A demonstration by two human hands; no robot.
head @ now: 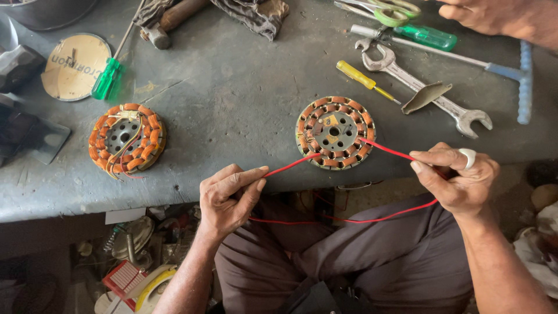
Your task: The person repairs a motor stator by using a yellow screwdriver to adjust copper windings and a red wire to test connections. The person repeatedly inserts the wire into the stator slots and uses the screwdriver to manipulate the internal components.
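Note:
My left hand [228, 197] pinches a red wire [290, 164] at the near edge of a grey workbench [232, 99]. My right hand [459, 177], with a white wrap on one finger, pinches another stretch of red wire [386, 150]. Both stretches run up to a round motor stator [334, 132] with copper coils lying on the bench between my hands. A slack loop of the red wire [372, 219] hangs over my lap. A second stator [126, 138] with loose coloured leads lies to the left.
On the bench lie a double-ended spanner [427, 93], a yellow screwdriver [363, 78], green-handled screwdrivers [107, 78] [427, 36], a blue T-handle tool [520, 75], scissors [389, 11], a hammer [165, 23], a rag [256, 14] and a round disc [72, 65]. Another person's hand [494, 14] is at the top right. Clutter sits below the bench.

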